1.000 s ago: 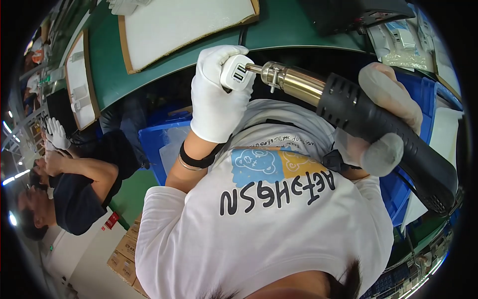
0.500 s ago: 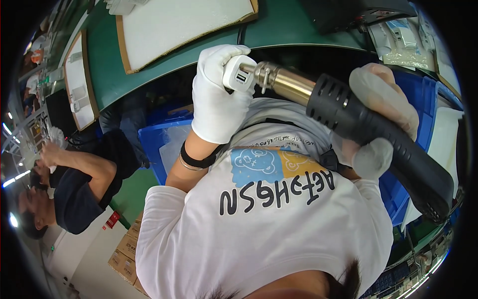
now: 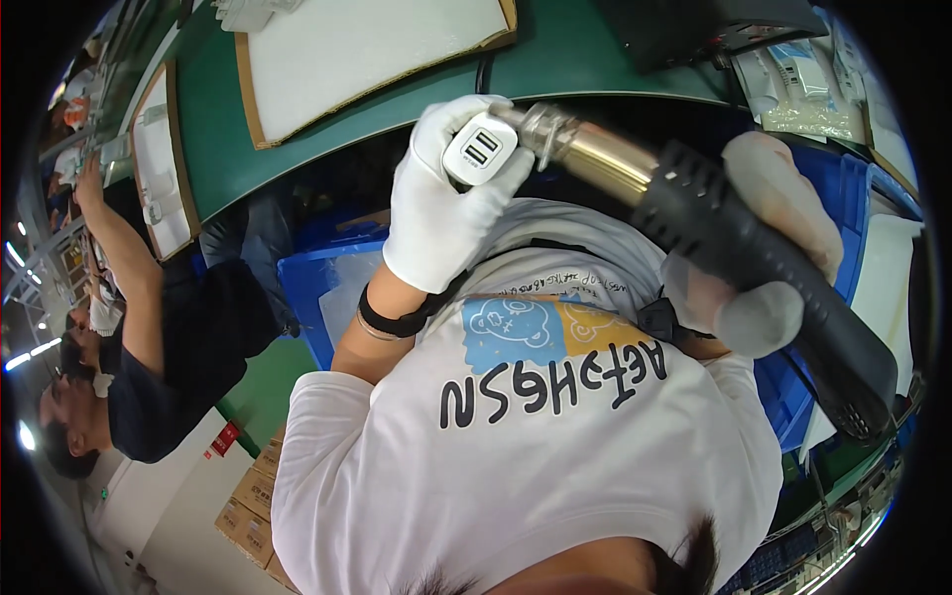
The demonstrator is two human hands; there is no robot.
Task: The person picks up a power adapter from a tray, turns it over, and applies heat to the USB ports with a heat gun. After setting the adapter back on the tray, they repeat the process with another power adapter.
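Keeping a small white plastic charger with a rounded-square face and two slotted ports [image 3: 481,149] raised in front of the table's edge, the person's left grip [image 3: 431,213], in a white fabric glove, is curled round its sides, ports facing the camera. The right grip [image 3: 783,198], in a pale covering, is wrapped about the handle of a black hot-air gun with a brassy metal barrel [image 3: 749,243]. Its narrow metal nozzle [image 3: 518,117] lies at the charger's upper right edge; blur there hides whether the two touch.

The work seems to be mid-course on this one piece: charger and gun are both in position, but neither has been put down. The shell looks whole and its face clean; whether the heating has already had its effect cannot be told. Finishing this edge and setting the piece aside appear to be left. On the green table [image 3: 575,79] lies a cardboard tray with a white lining [image 3: 377,50], pale plastic pieces [image 3: 248,12] at its far left corner; whether those are finished or waiting is unclear. Clear bags of white parts [image 3: 803,84] lie at upper right.
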